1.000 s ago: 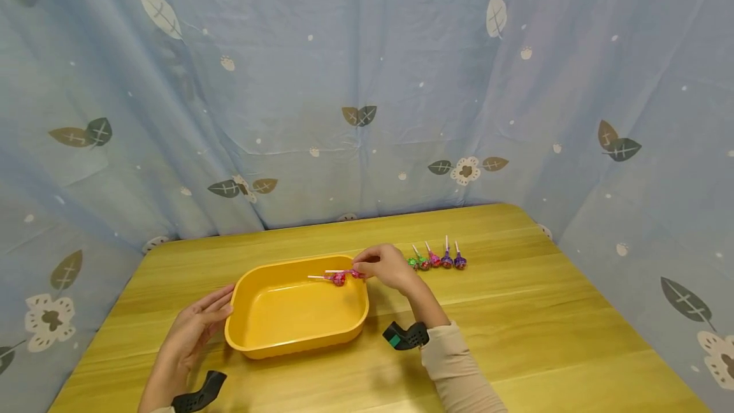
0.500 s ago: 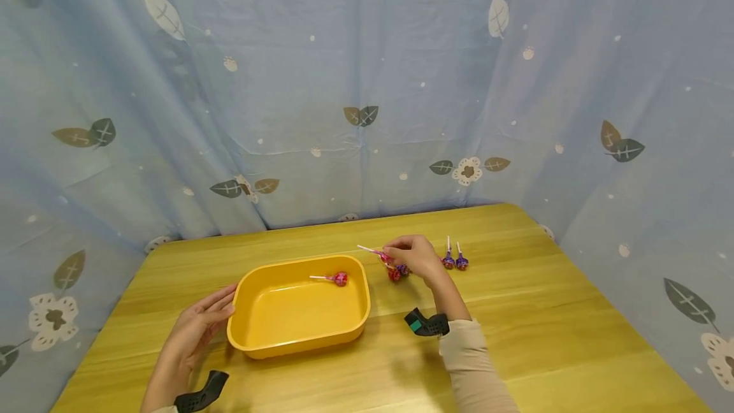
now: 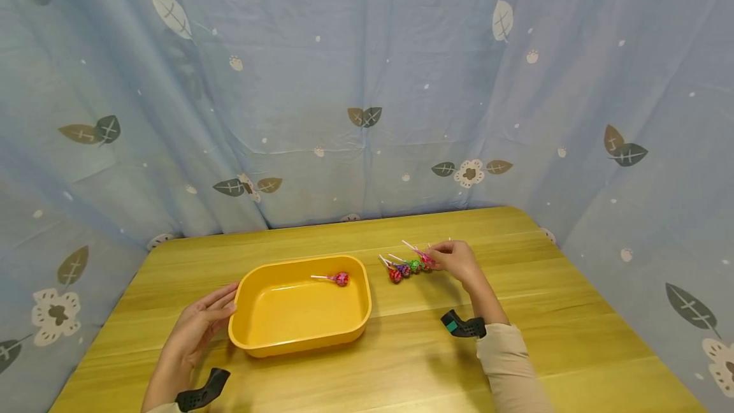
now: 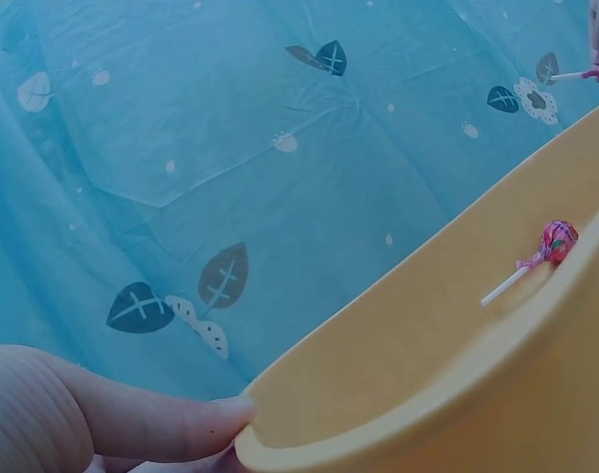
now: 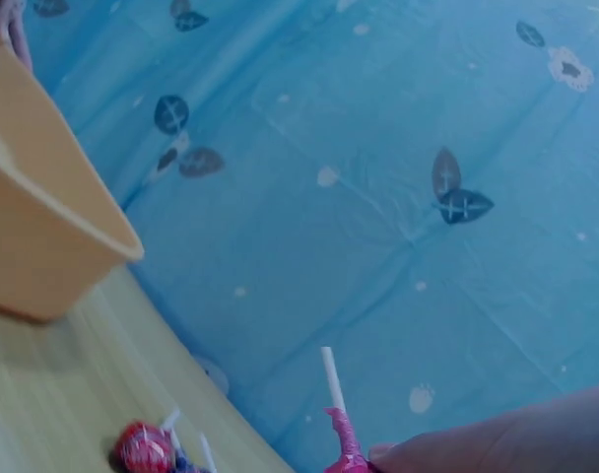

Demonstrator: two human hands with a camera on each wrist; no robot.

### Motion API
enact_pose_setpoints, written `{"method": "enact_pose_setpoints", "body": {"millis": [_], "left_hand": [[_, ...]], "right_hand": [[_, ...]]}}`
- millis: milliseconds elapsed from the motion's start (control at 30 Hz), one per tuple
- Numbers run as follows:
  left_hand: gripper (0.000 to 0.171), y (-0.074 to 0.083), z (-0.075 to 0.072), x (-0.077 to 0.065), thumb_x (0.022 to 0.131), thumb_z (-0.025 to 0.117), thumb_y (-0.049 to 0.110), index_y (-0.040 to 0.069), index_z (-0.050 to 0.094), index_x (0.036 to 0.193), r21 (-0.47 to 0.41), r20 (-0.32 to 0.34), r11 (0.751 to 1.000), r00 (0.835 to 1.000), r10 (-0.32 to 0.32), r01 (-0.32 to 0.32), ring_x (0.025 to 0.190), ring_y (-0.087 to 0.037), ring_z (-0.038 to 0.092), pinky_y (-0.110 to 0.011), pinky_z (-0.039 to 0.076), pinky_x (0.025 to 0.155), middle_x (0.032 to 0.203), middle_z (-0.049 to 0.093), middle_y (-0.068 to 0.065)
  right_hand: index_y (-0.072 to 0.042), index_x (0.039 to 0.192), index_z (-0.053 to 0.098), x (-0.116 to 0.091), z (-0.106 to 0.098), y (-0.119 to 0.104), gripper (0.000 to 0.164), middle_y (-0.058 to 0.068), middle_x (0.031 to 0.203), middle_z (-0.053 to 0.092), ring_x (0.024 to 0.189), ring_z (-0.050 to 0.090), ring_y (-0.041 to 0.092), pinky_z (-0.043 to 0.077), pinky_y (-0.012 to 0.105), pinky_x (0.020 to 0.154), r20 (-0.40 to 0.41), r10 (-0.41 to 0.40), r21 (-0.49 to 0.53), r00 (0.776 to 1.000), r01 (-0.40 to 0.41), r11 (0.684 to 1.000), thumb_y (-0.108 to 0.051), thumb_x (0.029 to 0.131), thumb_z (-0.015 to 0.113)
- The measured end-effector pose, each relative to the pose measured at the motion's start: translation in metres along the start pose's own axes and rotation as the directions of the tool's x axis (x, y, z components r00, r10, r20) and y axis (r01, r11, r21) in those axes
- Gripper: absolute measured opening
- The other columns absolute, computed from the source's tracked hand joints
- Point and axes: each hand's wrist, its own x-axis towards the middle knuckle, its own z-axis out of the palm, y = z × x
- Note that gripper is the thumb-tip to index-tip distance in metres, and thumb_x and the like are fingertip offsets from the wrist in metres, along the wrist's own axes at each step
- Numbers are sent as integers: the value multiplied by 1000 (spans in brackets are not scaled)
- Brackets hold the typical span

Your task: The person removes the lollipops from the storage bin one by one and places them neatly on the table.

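My left hand (image 3: pixel 197 324) touches the left end of a yellow plastic tray (image 3: pixel 298 341), its fingers fairly straight along the outside and the thumb tip (image 4: pixel 231 414) at the rim. Inside the tray, towards the back right, lies one pink-wrapped lollipop (image 3: pixel 341 279) with its white stick pointing left. My right hand (image 3: pixel 459 263) pinches another pink lollipop (image 5: pixel 344 434) by its head end, stick out to the upper left. It is close over a row of lollipops on the table, among them a red one (image 3: pixel 395 275), a purple one (image 3: pixel 404 270) and a green one (image 3: pixel 415 266).
The row's right end is hidden behind my right hand; a white stick tip shows above it. A wood-grain table (image 3: pixel 401 362) carries everything. Behind it hangs a blue curtain (image 3: pixel 309 81) with leaf and flower prints.
My right hand has carried the pink lollipop out from over the tray, rightward to the row, uncovering the row's left lollipops. The left hand and tray stay put.
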Motion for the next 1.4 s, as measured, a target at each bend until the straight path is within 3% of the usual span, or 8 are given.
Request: {"method": "enact_pose_setpoints", "body": {"millis": [200,400,667,967,1100,1267,1400], "left_hand": [[70,1,0,0,95,62,9,-4,23,151,-4,-2,1000,1000,-2,2,104,1,60,-24,52,87,122,59,14],[69,1,1,-1,94,62,8,-5,23,150,-11,-3,1000,1000,-2,2,103,1,61,-24,52,87,118,61,16],[69,1,1,-1,95,62,8,-4,24,150,-2,-1,1000,1000,-1,1,104,0,60,-25,52,87,123,59,13],[68,2,1,-2,95,62,8,-4,24,150,-14,-6,1000,1000,-7,7,104,0,60,-25,52,88,123,59,13],[68,2,1,-2,94,62,7,-5,24,150,-25,1,1000,1000,0,0,104,0,61,-25,52,88,119,60,15],[68,2,0,-1,94,62,7,-5,24,150,-26,5,1000,1000,7,-7,105,-1,61,-25,52,88,118,61,16],[68,2,0,-1,95,61,7,-5,24,150,-25,6,1000,1000,10,-10,106,-1,60,-25,52,88,119,61,16]], "right_hand": [[10,106,68,-1,-15,12,27,20,97,67,81,66,28,56,43,78,-74,6,-114,997,-14,993,-14,94,62],[12,107,67,2,-28,22,31,23,100,66,79,68,27,57,41,77,-104,30,-116,994,-42,992,-16,95,61],[10,106,68,7,-47,30,33,18,89,68,79,66,31,51,30,61,-151,51,-252,987,-89,964,-21,96,61],[11,91,70,10,-64,45,31,21,86,68,85,60,37,50,47,74,-212,0,-391,977,-85,916,-19,91,62],[11,89,70,11,-69,53,31,23,86,68,84,59,38,49,48,74,-238,-3,-408,971,-97,908,-19,90,62],[13,89,68,10,-71,56,32,23,82,67,81,60,36,49,46,74,-256,23,-375,966,-122,919,-18,92,62],[15,92,67,8,-69,60,30,22,78,67,70,64,29,52,36,64,-240,57,-322,969,-135,937,-14,93,60]]}}
